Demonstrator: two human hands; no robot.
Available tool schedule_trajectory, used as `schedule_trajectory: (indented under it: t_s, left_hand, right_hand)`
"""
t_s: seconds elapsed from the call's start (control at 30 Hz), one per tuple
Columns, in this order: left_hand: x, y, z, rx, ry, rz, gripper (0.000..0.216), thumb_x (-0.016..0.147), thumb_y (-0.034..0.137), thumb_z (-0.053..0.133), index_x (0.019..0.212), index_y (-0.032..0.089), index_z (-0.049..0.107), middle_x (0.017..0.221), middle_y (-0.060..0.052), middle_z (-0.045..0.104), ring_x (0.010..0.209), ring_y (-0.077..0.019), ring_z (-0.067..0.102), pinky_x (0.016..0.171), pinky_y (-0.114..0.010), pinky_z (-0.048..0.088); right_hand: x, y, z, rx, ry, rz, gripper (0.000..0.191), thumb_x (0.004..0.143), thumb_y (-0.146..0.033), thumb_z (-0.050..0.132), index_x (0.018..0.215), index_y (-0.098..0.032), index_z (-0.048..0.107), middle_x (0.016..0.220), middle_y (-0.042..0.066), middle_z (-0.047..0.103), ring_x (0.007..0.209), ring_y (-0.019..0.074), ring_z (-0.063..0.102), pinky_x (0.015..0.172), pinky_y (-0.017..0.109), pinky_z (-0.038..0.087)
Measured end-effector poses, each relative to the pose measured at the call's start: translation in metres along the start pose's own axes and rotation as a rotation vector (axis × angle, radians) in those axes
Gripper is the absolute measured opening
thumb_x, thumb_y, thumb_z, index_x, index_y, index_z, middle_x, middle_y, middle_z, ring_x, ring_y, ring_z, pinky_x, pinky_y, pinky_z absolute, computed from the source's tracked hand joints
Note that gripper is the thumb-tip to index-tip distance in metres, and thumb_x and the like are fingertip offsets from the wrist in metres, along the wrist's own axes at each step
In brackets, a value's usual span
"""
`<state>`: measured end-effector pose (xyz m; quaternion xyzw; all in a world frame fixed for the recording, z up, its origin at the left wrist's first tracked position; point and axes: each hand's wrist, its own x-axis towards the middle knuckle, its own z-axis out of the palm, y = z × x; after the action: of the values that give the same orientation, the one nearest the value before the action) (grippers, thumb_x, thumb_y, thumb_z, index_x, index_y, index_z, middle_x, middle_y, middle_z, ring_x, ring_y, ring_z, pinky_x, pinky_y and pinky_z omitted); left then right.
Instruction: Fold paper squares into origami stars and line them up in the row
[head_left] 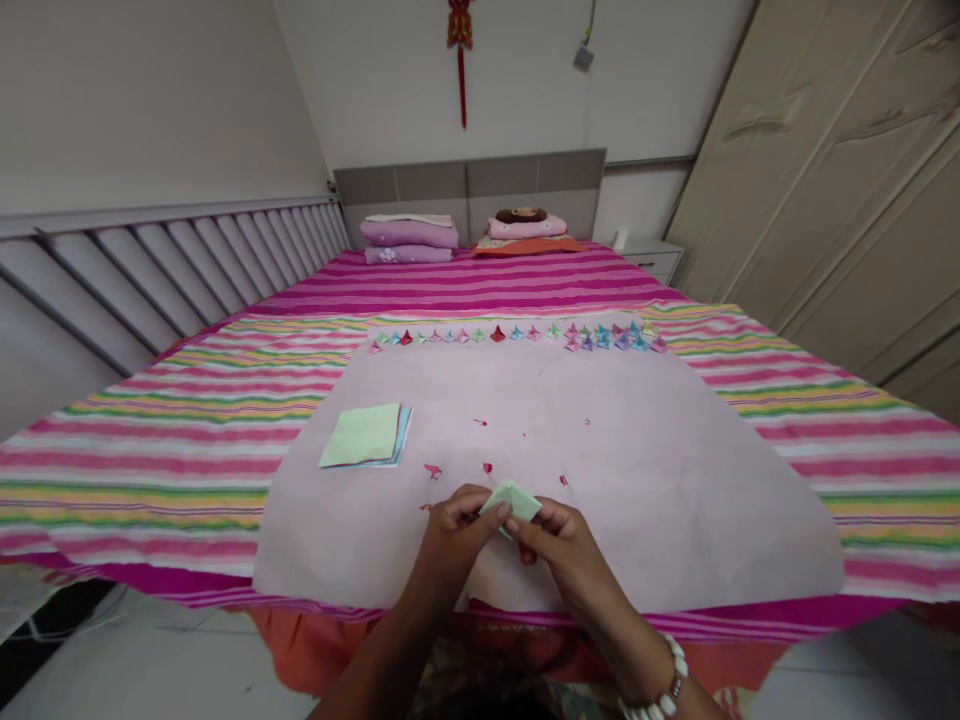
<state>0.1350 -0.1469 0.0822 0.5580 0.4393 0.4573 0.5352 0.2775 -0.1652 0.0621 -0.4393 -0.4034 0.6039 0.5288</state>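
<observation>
My left hand and my right hand pinch a folded piece of pale green paper between their fingertips, just above the near edge of a pale pink sheet spread on the bed. Both hands are closed on the paper from either side. A white bead bracelet sits on my right wrist. A stack of square papers, pale green on top with blue beneath, lies to the left of my hands.
A row of several small folded paper shapes in many colours lines the sheet's far edge. Tiny pink scraps dot the sheet. The bed's striped cover spreads around. Folded bedding sits by the headboard, a wardrobe stands right.
</observation>
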Motion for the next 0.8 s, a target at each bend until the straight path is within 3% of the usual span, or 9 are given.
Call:
schedule_trajectory:
  t_s: [0.2, 0.5, 0.67, 0.8]
  left_hand:
    - [0.002, 0.005, 0.000, -0.058, -0.074, -0.095, 0.020, 0.074, 0.033, 0.068, 0.076, 0.014, 0.072, 0.070, -0.002, 0.064, 0.069, -0.0148, 0.055, 0.064, -0.024, 0.043]
    - [0.001, -0.001, 0.011, -0.280, 0.079, -0.174, 0.030, 0.072, 0.039, 0.068, 0.057, 0.017, 0.055, 0.047, 0.006, 0.047, 0.040, -0.0093, 0.042, 0.039, -0.022, 0.033]
    - [0.002, 0.001, 0.015, -0.353, 0.175, -0.193, 0.031, 0.072, 0.038, 0.068, 0.057, 0.017, 0.050, 0.047, 0.006, 0.045, 0.041, -0.0078, 0.040, 0.039, -0.020, 0.030]
    - [0.001, 0.001, 0.014, -0.308, 0.121, -0.251, 0.036, 0.076, 0.046, 0.062, 0.059, 0.018, 0.049, 0.046, 0.006, 0.044, 0.041, -0.0092, 0.040, 0.040, -0.021, 0.031]
  right_hand:
    - [-0.002, -0.001, 0.001, -0.131, -0.050, 0.025, 0.038, 0.060, -0.046, 0.078, 0.055, -0.016, 0.057, 0.043, -0.007, 0.044, 0.042, 0.0076, 0.037, 0.044, 0.022, 0.027]
    - [-0.007, 0.004, 0.008, -0.221, -0.083, 0.029, 0.041, 0.069, -0.054, 0.068, 0.062, -0.014, 0.063, 0.042, -0.005, 0.046, 0.039, 0.0075, 0.037, 0.043, 0.022, 0.026]
    - [-0.012, 0.001, 0.014, -0.245, -0.117, 0.007, 0.047, 0.072, -0.060, 0.062, 0.058, -0.016, 0.057, 0.044, -0.005, 0.045, 0.040, 0.0073, 0.036, 0.042, 0.021, 0.026]
    - [-0.012, 0.005, 0.012, -0.248, -0.102, -0.006, 0.049, 0.073, -0.064, 0.059, 0.059, -0.017, 0.054, 0.050, -0.003, 0.050, 0.041, 0.0072, 0.038, 0.041, 0.021, 0.027]
